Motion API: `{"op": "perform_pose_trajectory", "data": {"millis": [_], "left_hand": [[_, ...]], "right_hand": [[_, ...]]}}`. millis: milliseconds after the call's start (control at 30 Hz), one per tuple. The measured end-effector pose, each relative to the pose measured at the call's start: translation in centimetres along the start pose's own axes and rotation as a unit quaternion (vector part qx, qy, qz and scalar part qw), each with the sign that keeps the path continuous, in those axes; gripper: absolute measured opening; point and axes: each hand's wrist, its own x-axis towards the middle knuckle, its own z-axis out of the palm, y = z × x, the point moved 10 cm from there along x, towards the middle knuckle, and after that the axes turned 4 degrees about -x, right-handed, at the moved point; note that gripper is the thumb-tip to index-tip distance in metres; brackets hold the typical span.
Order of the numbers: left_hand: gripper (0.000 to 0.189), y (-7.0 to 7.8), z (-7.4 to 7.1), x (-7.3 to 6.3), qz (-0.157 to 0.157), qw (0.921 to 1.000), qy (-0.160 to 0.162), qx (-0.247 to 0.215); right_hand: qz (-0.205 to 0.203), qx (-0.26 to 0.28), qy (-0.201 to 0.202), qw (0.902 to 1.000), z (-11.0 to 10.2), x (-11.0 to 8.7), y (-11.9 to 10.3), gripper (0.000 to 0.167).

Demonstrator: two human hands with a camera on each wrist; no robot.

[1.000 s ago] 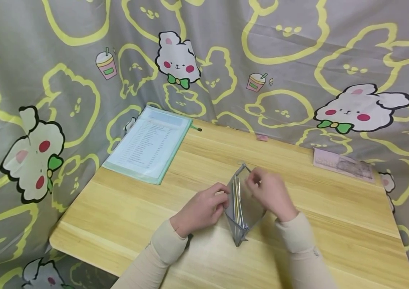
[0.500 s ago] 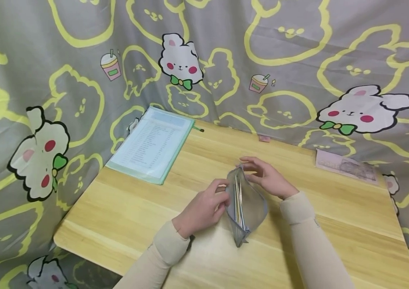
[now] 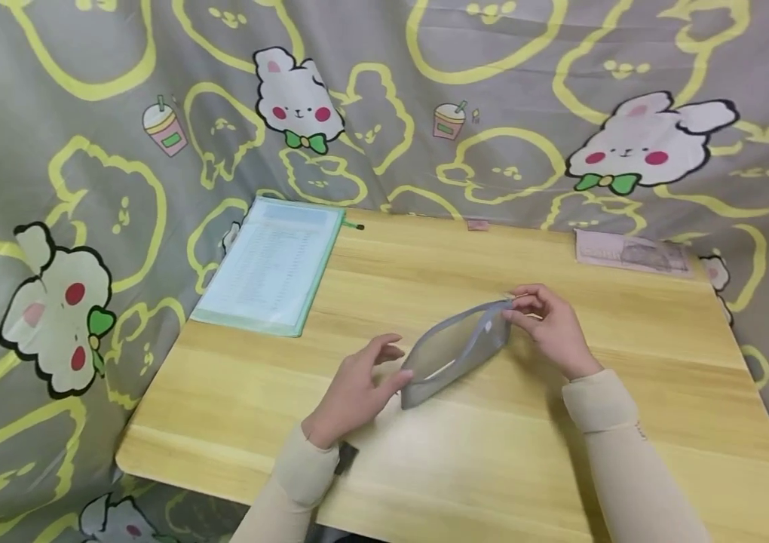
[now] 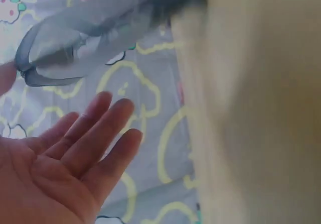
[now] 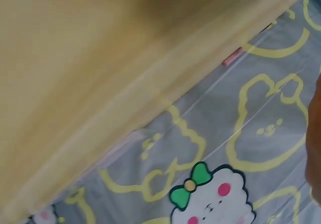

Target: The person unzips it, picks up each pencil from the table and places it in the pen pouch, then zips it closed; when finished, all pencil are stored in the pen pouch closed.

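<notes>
A grey translucent zip pouch (image 3: 452,377) with a blue-grey rim stands diagonally above the wooden table, its mouth gaping upward. Inside it a thin white strip shows; the rest of its contents is hidden. My right hand (image 3: 557,332) pinches the pouch's far right end between thumb and fingers. At the near left end, the thumb of my left hand (image 3: 357,388) touches the corner. In the left wrist view the pouch (image 4: 110,18) is blurred, and my left hand (image 4: 70,174) has its fingers stretched out away from it. The right wrist view shows only a sliver of hand at its right edge.
A green-edged clear folder (image 3: 269,264) with a printed sheet lies at the back left of the table (image 3: 527,467). A pinkish printed slip (image 3: 629,253) lies at the back right, and a small pink piece (image 3: 477,225) by the back edge. Patterned curtain (image 3: 384,98) surrounds the table.
The pouch has swung from pointing away to a left-right slant. My right hand has moved right and holds its end; my left hand's fingers have loosened from its side and spread.
</notes>
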Motion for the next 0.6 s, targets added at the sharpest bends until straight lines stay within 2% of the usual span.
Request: {"op": "perform_pose_trajectory", "data": {"millis": [67,133,233,300,367,500,600], "left_hand": [[0.059,-0.3,0.2,-0.4,-0.011,0.9999,0.002,-0.004],[0.050,-0.2,0.0,-0.2,0.013,0.9998,0.013,0.001],[0.026,-0.5,-0.7,0.4,0.056,0.9976,0.039,0.015],[0.012,-0.8,-1.2,0.5,0.070,0.9957,0.060,0.015],[0.006,-1.3,-1.9,0.5,0.068,0.9948,0.073,0.019],[0.006,-3.0,-4.6,0.0,0.037,0.9934,0.099,0.044],[0.008,-4.2,-6.5,-0.5,0.020,0.9922,0.105,0.064]], "right_hand": [[0.013,0.012,0.017,0.9997,-0.8,-0.8,0.3,0.037],[0.019,0.024,0.041,0.9987,-1.2,-1.4,0.5,0.038],[0.022,0.034,0.084,0.9956,-1.3,-2.7,0.6,0.038],[0.024,0.031,0.097,0.9945,-1.3,-3.5,0.6,0.039],[0.026,0.031,0.094,0.9947,-1.0,-4.0,0.5,0.040],[0.014,0.010,0.049,0.9986,1.4,-2.6,-0.7,0.038],[0.012,-0.009,0.037,0.9992,3.3,-1.6,-1.6,0.036]]}}
